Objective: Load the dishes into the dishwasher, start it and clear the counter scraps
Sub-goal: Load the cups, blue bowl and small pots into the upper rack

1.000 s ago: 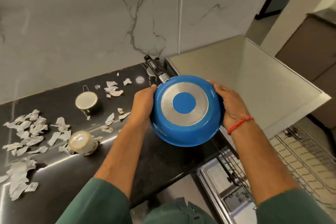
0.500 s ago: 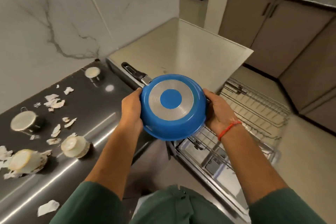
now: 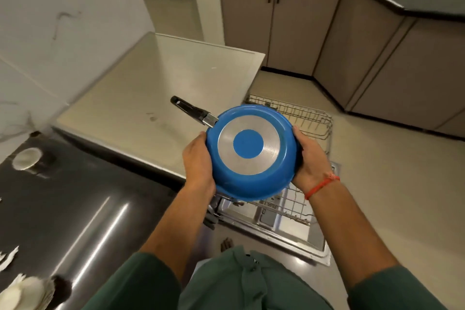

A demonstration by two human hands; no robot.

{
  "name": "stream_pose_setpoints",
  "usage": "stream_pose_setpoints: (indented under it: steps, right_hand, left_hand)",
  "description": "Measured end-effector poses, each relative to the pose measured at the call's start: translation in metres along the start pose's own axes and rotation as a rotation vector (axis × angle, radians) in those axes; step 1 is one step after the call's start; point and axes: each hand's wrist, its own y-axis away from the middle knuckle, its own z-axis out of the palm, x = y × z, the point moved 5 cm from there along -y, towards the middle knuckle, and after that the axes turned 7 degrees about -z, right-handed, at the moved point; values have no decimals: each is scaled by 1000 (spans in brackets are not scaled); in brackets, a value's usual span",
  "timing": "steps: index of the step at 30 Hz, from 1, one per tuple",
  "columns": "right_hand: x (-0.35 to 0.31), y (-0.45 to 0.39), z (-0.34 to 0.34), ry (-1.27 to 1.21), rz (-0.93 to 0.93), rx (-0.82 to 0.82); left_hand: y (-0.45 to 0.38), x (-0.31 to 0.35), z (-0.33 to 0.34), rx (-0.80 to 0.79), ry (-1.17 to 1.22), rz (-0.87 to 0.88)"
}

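Observation:
A blue frying pan [image 3: 251, 178] with a silver base ring and a black handle is turned bottom up toward me. My left hand [image 3: 198, 166] grips its left rim and my right hand [image 3: 308, 158] grips its right rim. The pan hangs above the pulled-out wire rack [image 3: 302, 118] of the open dishwasher, whose steel door [image 3: 284, 234] lies flat below. The handle points up and left over the beige dishwasher top [image 3: 161, 88].
The dark counter [image 3: 75, 204] runs along the left with a small steel cup [image 3: 26, 158], a white cup [image 3: 27, 294] at the bottom left and paper scraps [image 3: 8, 257]. Grey cabinets [image 3: 377, 45] stand across the beige floor at the right.
I have turned right, away from the counter toward the dishwasher. The pan, held in both hands, has moved from above the counter to above the rack.

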Motion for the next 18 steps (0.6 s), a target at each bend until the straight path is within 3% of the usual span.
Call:
stream_pose_setpoints:
  steps: [13, 18]
  right_hand:
    - [-45, -9, -89, -42, -152, 284]
    - [-60, -11, -134, -41, -125, 356]
  left_hand:
    - [-43, -28, 115, -477, -244, -84]
    - [-43, -59, 147, -622, -397, -204]
